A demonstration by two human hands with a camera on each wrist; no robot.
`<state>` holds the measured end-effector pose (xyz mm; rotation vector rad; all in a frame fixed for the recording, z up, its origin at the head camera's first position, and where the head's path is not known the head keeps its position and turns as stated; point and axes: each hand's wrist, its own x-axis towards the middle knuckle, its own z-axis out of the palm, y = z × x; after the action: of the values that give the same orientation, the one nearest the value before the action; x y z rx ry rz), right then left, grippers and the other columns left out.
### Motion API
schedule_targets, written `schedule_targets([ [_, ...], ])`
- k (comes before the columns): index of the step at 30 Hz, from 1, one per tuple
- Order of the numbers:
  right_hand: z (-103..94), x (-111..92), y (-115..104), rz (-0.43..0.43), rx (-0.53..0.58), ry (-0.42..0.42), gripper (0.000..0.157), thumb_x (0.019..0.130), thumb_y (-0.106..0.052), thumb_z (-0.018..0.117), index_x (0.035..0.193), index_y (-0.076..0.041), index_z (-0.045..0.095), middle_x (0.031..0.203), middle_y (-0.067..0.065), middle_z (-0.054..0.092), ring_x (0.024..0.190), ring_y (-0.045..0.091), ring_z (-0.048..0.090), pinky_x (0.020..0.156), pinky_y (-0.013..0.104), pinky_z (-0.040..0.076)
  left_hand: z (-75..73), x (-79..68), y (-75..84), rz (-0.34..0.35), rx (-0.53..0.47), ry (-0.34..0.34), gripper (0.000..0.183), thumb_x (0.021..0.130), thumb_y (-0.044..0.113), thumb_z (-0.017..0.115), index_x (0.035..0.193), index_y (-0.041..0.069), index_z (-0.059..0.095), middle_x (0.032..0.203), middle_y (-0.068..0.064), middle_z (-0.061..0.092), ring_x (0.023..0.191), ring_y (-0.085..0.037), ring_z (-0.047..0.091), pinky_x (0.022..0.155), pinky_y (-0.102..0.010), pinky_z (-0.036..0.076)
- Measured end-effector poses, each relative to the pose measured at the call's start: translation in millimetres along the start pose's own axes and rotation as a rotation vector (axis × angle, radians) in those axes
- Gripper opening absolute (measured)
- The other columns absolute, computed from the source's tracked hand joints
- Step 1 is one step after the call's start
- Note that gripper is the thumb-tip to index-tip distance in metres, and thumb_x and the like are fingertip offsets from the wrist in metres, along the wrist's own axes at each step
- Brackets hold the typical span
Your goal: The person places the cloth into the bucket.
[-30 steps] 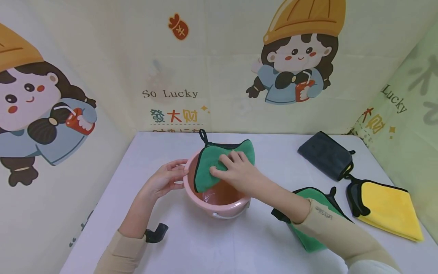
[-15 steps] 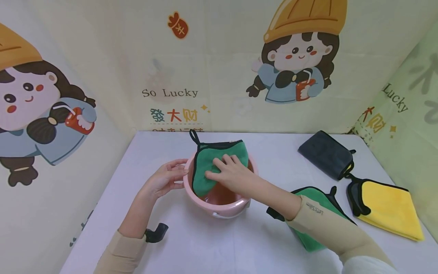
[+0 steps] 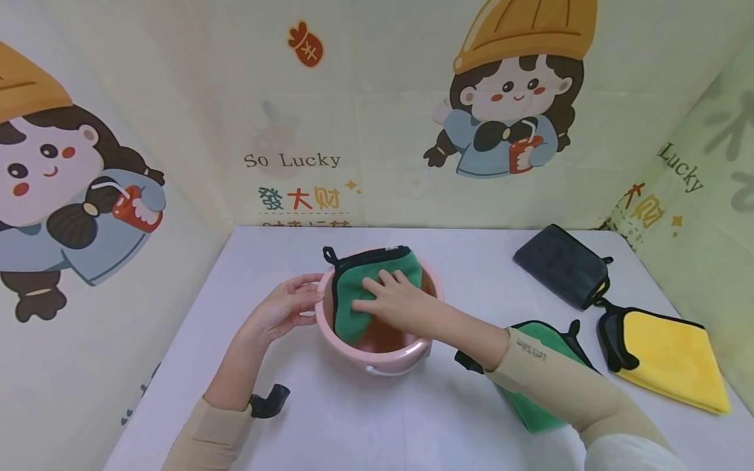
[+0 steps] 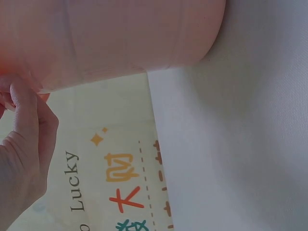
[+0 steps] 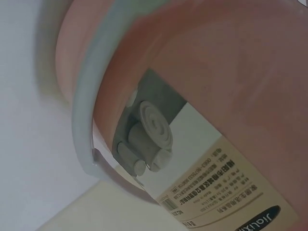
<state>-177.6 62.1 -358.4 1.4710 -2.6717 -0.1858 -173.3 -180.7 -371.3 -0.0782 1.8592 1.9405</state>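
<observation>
My left hand (image 3: 287, 304) grips the left rim of a pink bucket (image 3: 377, 360), which stands upright on the table. Inside the bucket leans a folded green towel (image 3: 350, 278) with black edging and a hanging loop, its top edge near the back rim. Spread fingers of my right hand (image 3: 397, 301) press on the towel's front face, over the bucket's mouth. In the left wrist view, the left fingertips meet the bucket wall (image 4: 120, 38). The right wrist view shows the bucket's outside with its handle (image 5: 89, 96) and a label (image 5: 192, 168); the right hand is out of sight there.
Partly under my right forearm lies another green towel (image 3: 533, 405). A folded yellow towel (image 3: 671, 360) and a dark grey one (image 3: 556, 265) lie at the right. Printed cloth walls stand behind the white table (image 3: 330, 418) and at its sides.
My right hand has moved slightly left with the green towel, and the towel has sunk lower into the bucket, tilting. My left hand and the bucket have stayed put.
</observation>
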Motion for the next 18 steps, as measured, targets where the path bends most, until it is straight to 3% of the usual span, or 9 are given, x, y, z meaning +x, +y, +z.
schedule_targets([
  [6, 1.7, 2.0, 0.1, -0.029, -0.026, -0.063, 0.037, 0.092, -0.026, 0.055, 0.126, -0.036, 0.046, 0.124, 0.002, 0.045, 0.107, 0.024, 0.043, 0.082, 0.038, 0.044, -0.2, -1.0, 0.2, 0.01, 0.002, -0.013, 0.057, 0.087, 0.015, 0.061, 0.136, 0.005, 0.035, 0.103, -0.005, 0.058, 0.087, -0.018, 0.061, 0.076, -0.036, 0.054],
  [18, 4.5, 2.4, -0.8, -0.084, -0.112, -0.082, 0.032, 0.095, -0.023, 0.049, 0.124, -0.035, 0.046, 0.121, 0.001, 0.046, 0.106, 0.021, 0.043, 0.077, 0.035, 0.043, -0.2, -2.0, 0.7, 0.009, 0.007, -0.005, 0.059, 0.086, 0.017, 0.064, 0.136, 0.005, 0.035, 0.103, -0.003, 0.059, 0.085, -0.016, 0.062, 0.076, -0.035, 0.054],
])
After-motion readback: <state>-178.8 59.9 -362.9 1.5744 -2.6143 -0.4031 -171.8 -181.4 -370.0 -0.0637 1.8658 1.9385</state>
